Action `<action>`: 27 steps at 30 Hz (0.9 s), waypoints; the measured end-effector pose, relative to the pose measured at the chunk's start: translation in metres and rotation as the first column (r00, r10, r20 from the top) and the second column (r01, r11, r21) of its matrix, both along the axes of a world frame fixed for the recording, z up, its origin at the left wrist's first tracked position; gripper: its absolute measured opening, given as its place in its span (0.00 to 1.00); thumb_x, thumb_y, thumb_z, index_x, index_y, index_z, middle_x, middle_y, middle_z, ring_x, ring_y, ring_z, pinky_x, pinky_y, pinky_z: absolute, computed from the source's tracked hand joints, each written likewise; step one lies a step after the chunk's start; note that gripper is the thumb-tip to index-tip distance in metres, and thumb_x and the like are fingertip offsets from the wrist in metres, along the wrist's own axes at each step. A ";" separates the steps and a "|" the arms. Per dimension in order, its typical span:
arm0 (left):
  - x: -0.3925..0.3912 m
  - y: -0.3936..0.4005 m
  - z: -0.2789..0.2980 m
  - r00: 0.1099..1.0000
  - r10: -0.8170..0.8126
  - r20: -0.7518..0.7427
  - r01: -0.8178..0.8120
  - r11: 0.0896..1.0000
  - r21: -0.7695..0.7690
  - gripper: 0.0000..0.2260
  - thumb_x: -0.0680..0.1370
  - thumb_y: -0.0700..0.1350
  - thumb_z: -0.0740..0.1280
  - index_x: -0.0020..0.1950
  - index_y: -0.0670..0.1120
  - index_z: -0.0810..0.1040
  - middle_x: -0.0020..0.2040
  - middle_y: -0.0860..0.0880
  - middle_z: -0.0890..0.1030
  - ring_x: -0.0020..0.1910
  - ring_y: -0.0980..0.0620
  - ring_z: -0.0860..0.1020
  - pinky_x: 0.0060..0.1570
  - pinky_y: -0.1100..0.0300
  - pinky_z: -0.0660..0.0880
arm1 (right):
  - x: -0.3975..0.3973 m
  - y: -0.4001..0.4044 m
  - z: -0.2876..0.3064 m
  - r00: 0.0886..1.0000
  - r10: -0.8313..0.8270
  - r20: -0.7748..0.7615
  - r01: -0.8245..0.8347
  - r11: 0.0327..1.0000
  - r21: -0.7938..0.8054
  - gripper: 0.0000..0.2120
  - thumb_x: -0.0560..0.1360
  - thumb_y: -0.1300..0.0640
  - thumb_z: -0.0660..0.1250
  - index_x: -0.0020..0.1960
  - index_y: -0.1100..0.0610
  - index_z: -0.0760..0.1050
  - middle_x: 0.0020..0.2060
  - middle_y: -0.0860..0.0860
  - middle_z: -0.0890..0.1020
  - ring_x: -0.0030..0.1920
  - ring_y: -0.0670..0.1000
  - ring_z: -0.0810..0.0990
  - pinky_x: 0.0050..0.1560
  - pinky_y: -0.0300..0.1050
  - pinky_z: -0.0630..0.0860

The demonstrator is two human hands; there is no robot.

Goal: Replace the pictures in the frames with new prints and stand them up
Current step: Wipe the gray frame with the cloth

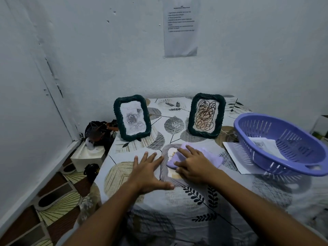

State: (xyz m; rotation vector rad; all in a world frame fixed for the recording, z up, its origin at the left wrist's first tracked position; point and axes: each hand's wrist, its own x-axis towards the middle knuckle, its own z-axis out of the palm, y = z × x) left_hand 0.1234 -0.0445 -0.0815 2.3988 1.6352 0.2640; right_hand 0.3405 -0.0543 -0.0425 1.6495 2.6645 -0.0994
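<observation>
A grey woven frame [164, 166] lies flat on the patterned table in front of me. My right hand [192, 166] presses a lilac cloth [213, 157] flat onto the frame's glass with straight fingers. Spread open, my left hand [148, 172] rests on the table against the frame's left edge, its thumb at the lower corner. Two dark green woven frames stand upright behind: the left frame [132, 118] shows a grey rose print, the right frame [206, 115] shows a scribble drawing.
A purple plastic basket [280, 144] sits at the right, holding a paper print [264, 145], and overlaps a white sheet [234, 157]. A white box [87, 155] and dark items stand on the floor left of the table. A notice [181, 26] hangs on the wall.
</observation>
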 end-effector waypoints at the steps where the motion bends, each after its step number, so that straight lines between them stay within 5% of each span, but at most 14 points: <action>1: 0.000 0.000 0.000 1.000 0.000 -0.001 0.000 1.000 0.000 0.58 0.53 0.84 0.55 0.78 0.58 0.52 0.80 0.52 0.50 0.78 0.49 0.43 0.73 0.40 0.37 | 0.002 -0.003 -0.001 1.000 0.013 -0.004 -0.013 1.000 -0.003 0.20 0.81 0.44 0.53 0.71 0.46 0.69 0.78 0.53 0.51 0.77 0.58 0.45 0.74 0.58 0.48; 11: -0.001 0.002 -0.001 1.000 0.002 -0.017 -0.002 1.000 -0.022 0.57 0.54 0.83 0.57 0.78 0.59 0.50 0.80 0.53 0.48 0.78 0.49 0.42 0.73 0.39 0.36 | 0.040 -0.010 0.003 0.999 -0.050 0.017 0.049 0.999 0.018 0.19 0.80 0.41 0.53 0.69 0.40 0.69 0.77 0.51 0.55 0.77 0.56 0.49 0.73 0.54 0.52; 19: -0.001 0.002 -0.001 1.000 0.002 -0.008 -0.002 1.000 -0.017 0.58 0.53 0.84 0.56 0.78 0.59 0.51 0.80 0.53 0.49 0.78 0.50 0.41 0.73 0.39 0.35 | 0.021 0.021 0.006 0.990 -0.141 -0.003 0.141 0.989 0.053 0.19 0.81 0.44 0.53 0.68 0.45 0.73 0.76 0.52 0.58 0.75 0.58 0.53 0.70 0.55 0.59; 27: -0.001 0.001 0.001 1.000 0.008 0.004 -0.008 1.000 -0.026 0.56 0.55 0.82 0.59 0.78 0.59 0.51 0.80 0.53 0.49 0.78 0.50 0.42 0.73 0.41 0.35 | 0.024 0.000 -0.001 0.999 0.029 -0.045 -0.031 0.998 -0.046 0.19 0.80 0.44 0.56 0.70 0.45 0.71 0.77 0.52 0.56 0.77 0.56 0.49 0.73 0.54 0.52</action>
